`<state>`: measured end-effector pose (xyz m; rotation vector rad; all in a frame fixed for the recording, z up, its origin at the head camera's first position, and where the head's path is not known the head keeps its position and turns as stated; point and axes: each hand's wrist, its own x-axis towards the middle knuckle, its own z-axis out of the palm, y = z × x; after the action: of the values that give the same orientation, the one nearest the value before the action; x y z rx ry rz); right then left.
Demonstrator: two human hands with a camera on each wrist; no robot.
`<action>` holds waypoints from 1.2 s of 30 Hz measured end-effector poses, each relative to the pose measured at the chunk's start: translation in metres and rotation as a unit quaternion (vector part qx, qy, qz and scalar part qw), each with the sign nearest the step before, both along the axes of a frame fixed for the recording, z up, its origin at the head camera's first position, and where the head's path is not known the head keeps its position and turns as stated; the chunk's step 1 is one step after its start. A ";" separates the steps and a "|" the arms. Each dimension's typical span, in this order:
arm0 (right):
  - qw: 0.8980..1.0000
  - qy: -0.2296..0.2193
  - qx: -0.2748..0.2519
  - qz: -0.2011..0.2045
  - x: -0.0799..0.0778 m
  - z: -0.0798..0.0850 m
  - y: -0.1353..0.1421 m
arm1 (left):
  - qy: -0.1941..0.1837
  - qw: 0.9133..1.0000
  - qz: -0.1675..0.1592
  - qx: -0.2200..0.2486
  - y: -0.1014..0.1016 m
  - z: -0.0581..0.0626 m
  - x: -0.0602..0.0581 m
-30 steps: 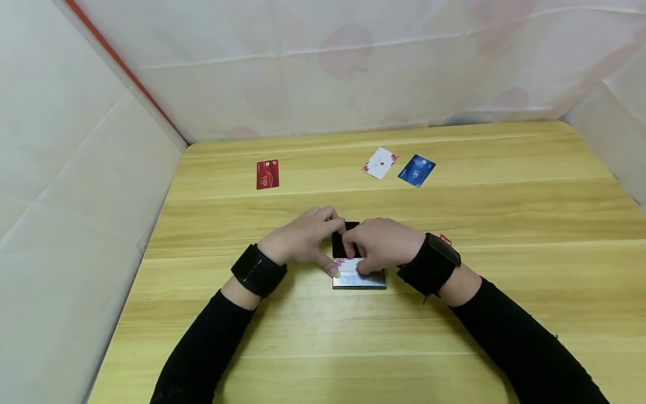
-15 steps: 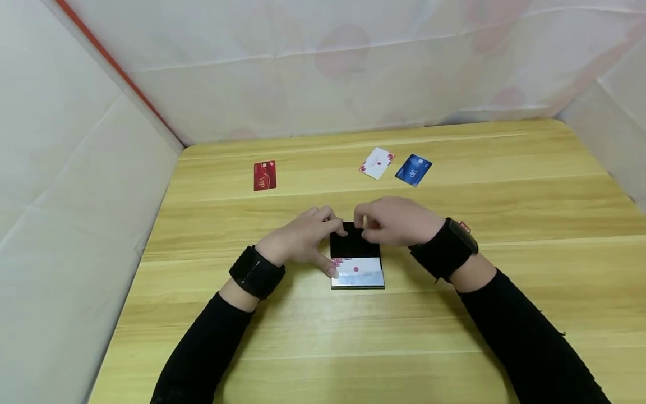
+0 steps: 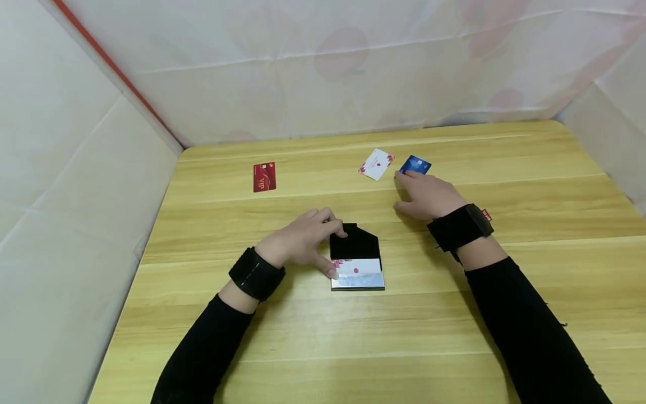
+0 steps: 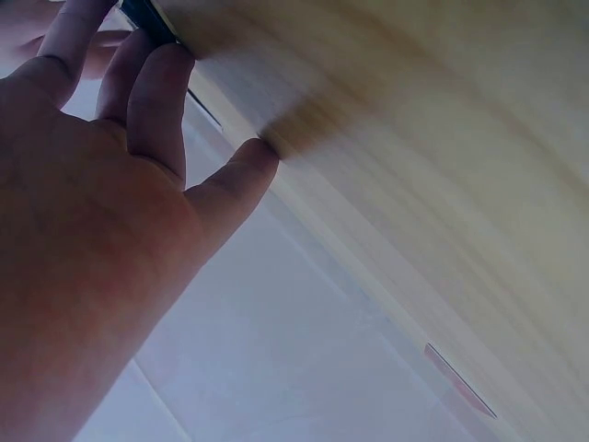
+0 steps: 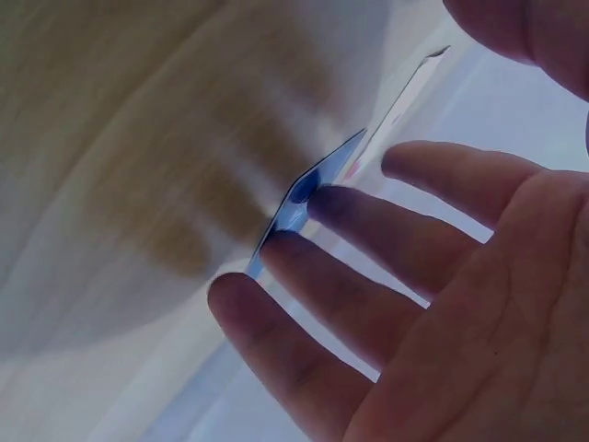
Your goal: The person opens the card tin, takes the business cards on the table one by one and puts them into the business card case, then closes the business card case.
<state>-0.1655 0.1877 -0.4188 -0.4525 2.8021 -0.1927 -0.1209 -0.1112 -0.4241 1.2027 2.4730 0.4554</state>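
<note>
In the head view a card holder (image 3: 357, 247) lies with its black flap laid back toward the far side. A white card with pink flowers (image 3: 365, 266) stands partly out of its silver pocket. My left hand (image 3: 303, 238) steadies the holder by its left side, thumb at the pocket and curled fingers on the flap. Farther back, my right hand (image 3: 431, 196) reaches over a blue card (image 3: 416, 164) and covers its near part. The right wrist view has straight, spread fingers (image 5: 317, 295) with tips right at that blue card (image 5: 294, 212); nothing is gripped.
Another white flowered card (image 3: 377, 164) lies just left of the blue one. A red VIP card (image 3: 264, 177) is at the back left of the wooden table (image 3: 303, 336). Pale cloth walls (image 3: 227, 78) border the table at the back and sides.
My right hand has left the white card in the holder, moved away and to the right, and reached the blue card. The left hand stays at the holder.
</note>
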 end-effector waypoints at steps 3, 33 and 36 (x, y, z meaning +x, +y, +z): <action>1.000 -0.006 -0.004 0.002 -0.001 0.000 0.002 | 0.003 1.000 -0.001 -0.002 0.000 0.000 -0.001; 0.994 0.035 -0.096 0.047 0.003 0.003 -0.027 | -0.002 1.000 0.005 0.007 -0.004 0.000 -0.003; 0.994 0.029 -0.091 0.045 0.002 0.000 -0.026 | -0.002 1.000 0.002 0.012 -0.004 0.000 -0.002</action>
<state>-0.1631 0.1620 -0.4190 -0.6352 2.8239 -0.4226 -0.1232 -0.1151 -0.4238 1.2057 2.4729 0.4897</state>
